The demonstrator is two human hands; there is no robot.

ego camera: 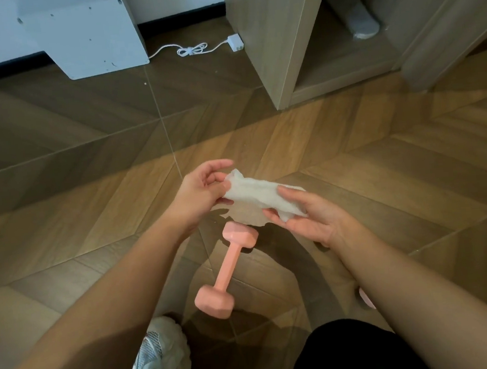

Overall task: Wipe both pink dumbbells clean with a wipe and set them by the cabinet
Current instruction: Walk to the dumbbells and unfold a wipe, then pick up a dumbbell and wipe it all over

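Left hand (204,191): thumb and fingers pinch one end of the single wipe (255,195).
Pink dumbbell (226,270): one in full view, flat on the floor (57,178) below the wipe.
Right hand (305,217): fingers curl round the wipe's other end.
Cabinet (269,33): well apart from the dumbbell — its open compartment holds one grey wrapped object (360,21).

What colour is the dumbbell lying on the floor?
The dumbbell is pink, seen clearly in the head view.

Herringbone wood floor (57,178) here: one pink dumbbell (229,263) lies flat, well out from the cabinet (270,47), and a white cable (190,51) is coiled just beside that cabinet.
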